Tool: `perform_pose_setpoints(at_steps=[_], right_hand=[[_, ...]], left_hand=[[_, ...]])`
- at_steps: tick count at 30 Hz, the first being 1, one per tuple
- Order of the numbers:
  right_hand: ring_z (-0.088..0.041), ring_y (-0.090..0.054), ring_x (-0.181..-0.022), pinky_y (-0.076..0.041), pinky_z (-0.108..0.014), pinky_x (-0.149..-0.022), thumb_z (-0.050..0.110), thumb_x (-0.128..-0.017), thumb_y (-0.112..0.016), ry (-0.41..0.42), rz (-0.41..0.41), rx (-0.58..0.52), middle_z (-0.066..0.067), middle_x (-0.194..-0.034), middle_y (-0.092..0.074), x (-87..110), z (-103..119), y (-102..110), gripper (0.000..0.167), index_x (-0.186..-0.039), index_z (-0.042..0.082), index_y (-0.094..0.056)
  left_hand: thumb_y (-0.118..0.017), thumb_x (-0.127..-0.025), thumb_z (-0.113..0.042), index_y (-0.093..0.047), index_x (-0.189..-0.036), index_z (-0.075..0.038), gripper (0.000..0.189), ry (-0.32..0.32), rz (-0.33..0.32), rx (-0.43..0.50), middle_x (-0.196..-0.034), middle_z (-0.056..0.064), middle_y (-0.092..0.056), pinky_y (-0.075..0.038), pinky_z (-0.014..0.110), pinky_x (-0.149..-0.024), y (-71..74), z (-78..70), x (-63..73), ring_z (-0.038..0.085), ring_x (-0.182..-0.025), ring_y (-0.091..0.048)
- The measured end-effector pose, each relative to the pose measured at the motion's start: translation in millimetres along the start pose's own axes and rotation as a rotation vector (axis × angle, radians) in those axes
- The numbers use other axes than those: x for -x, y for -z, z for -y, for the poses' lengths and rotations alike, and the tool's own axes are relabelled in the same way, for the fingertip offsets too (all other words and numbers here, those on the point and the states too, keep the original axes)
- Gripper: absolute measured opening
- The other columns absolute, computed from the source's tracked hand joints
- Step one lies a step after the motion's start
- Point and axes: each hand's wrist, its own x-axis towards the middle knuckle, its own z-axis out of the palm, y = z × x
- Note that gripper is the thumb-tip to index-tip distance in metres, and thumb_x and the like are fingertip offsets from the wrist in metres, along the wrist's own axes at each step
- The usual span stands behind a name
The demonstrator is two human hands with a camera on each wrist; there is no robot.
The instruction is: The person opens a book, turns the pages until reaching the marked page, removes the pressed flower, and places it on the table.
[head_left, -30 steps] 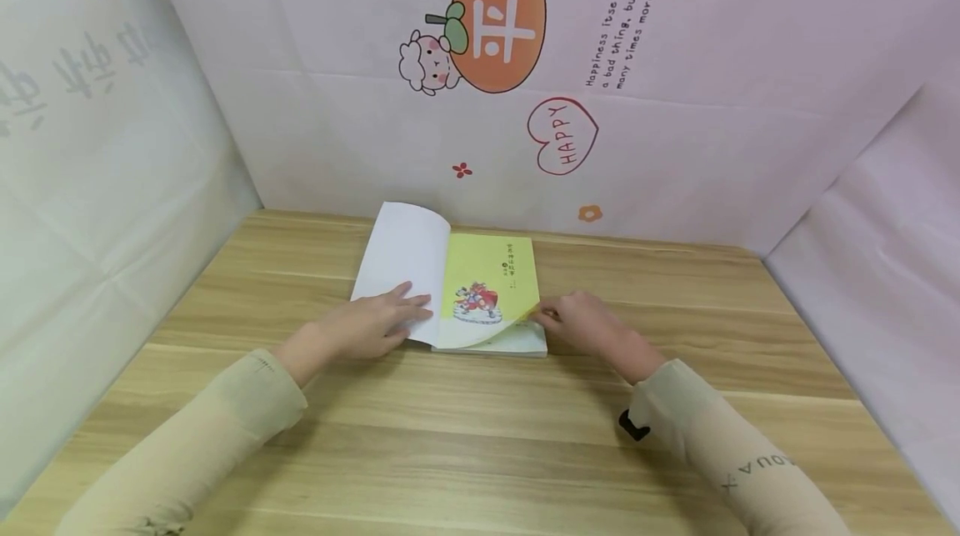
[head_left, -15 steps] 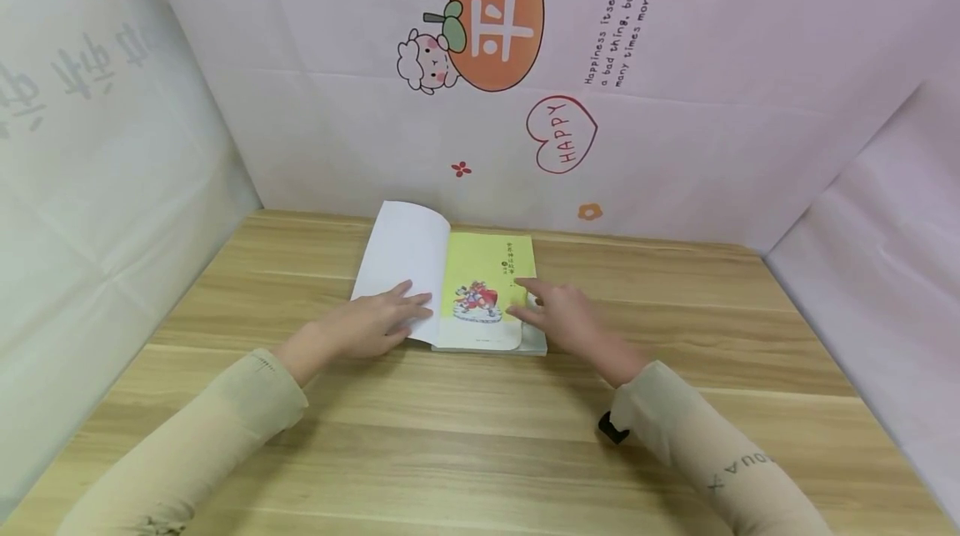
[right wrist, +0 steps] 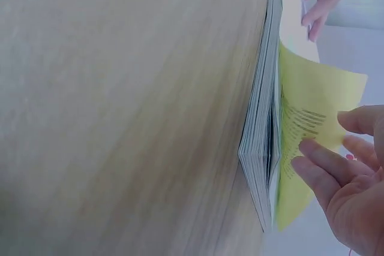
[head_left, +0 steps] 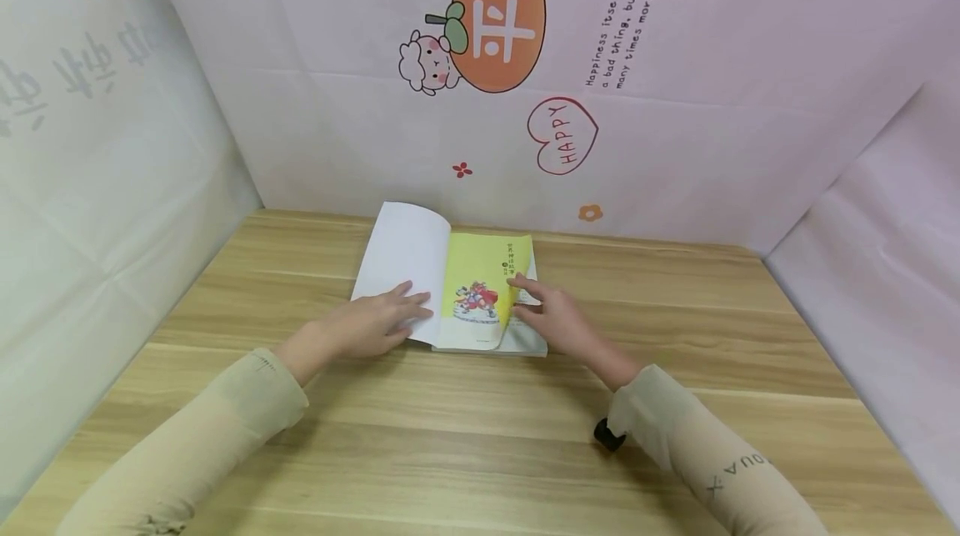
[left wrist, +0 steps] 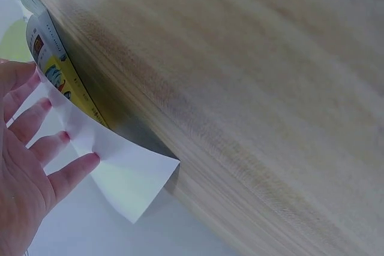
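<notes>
- Head view: the table (head_left: 450,444) spread under everything, and your book (head_left: 448,278) lay open near its far edge, between your hands.
- The cover (head_left: 405,248) lay turned out to the left, white side up, its corner bowed off the table.
- The yellow page (head_left: 480,261) stood partly raised, its free edge curled off the stack. It probably called for a light, even lift near the middle of that edge, so you neither creased it nor caught a second leaf.
- Your left hand (head_left: 380,325) rested on the cover, fingers apart and extended, gripping nothing; gentle pressure there likely helped steady the book.
- Your right hand (head_left: 564,322) was at the page's raised edge, fingers apart, with no firm pinch showing.
- Your right fingertips (right wrist: 309,147) seemed to touch its printed underside.
</notes>
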Motion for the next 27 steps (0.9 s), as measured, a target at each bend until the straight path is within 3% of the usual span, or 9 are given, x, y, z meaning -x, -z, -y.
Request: perform_pose_setpoints(at_steps=[6,13,17,22,26,27], right_hand=[[-0.035,-0.061,-0.125,-0.055,-0.029,-0.091,-0.002,-0.096,-0.069,-0.004,0.017,-0.155,-0.021,-0.166,-0.018,-0.8,-0.8,-4.7,0.072,-0.158,0.0,-0.034],[-0.039,-0.041,-0.142,-0.051,-0.029,-0.098,-0.009,-0.094,-0.068,0.027,0.096,-0.243,-0.019,-0.169,0.009,-0.6,2.0,-14.5,0.091,-0.163,0.002,-0.009],[-0.039,-0.036,-0.145,-0.049,-0.034,-0.103,-0.008,-0.095,-0.067,0.045,0.118,-0.226,-0.019,-0.168,0.01,0.9,4.4,-18.0,0.091,-0.162,-0.001,-0.007],[-0.036,-0.038,-0.145,-0.048,-0.036,-0.104,-0.001,-0.097,-0.067,0.024,0.152,-0.175,-0.015,-0.169,0.004,2.4,5.9,-20.1,0.088,-0.164,0.005,-0.01],[-0.033,-0.041,-0.143,-0.054,-0.024,-0.092,0.002,-0.097,-0.069,0.025,0.177,-0.11,-0.017,-0.168,-0.005,3.0,6.0,-22.6,0.085,-0.164,0.005,-0.016],[-0.032,-0.042,-0.143,-0.054,-0.02,-0.083,0.003,-0.097,-0.069,0.028,0.183,-0.088,-0.017,-0.168,-0.008,3.2,6.1,-23.2,0.084,-0.163,0.005,-0.018]], left_hand=[[-0.058,-0.103,-0.013,-0.061,-0.142,-0.009,0.039,-0.008,-0.002,0.0,-0.159,0.012,-0.043,-0.04,0.059,-0.11,0.4,-0.9,-0.6,0.042,-0.149,-0.029],[-0.059,-0.102,-0.011,-0.062,-0.14,-0.007,0.038,-0.008,-0.014,-0.002,-0.158,0.015,-0.043,-0.042,0.059,-0.108,1.4,-3.3,-0.5,0.043,-0.148,-0.03],[-0.058,-0.102,-0.011,-0.063,-0.14,-0.007,0.038,-0.005,-0.017,-0.004,-0.158,0.016,-0.043,-0.041,0.059,-0.108,1.7,-4.6,-0.1,0.044,-0.148,-0.03],[-0.058,-0.102,-0.011,-0.063,-0.14,-0.007,0.038,-0.002,-0.014,-0.001,-0.158,0.015,-0.043,-0.041,0.06,-0.109,2.6,-5.1,0.1,0.043,-0.148,-0.03],[-0.058,-0.102,-0.011,-0.062,-0.14,-0.007,0.039,0.005,-0.006,0.006,-0.159,0.015,-0.042,-0.041,0.06,-0.108,2.6,-5.2,0.1,0.043,-0.149,-0.028],[-0.058,-0.102,-0.011,-0.062,-0.14,-0.007,0.039,0.007,-0.004,0.007,-0.159,0.015,-0.042,-0.041,0.06,-0.108,2.8,-5.4,0.1,0.043,-0.149,-0.028]])
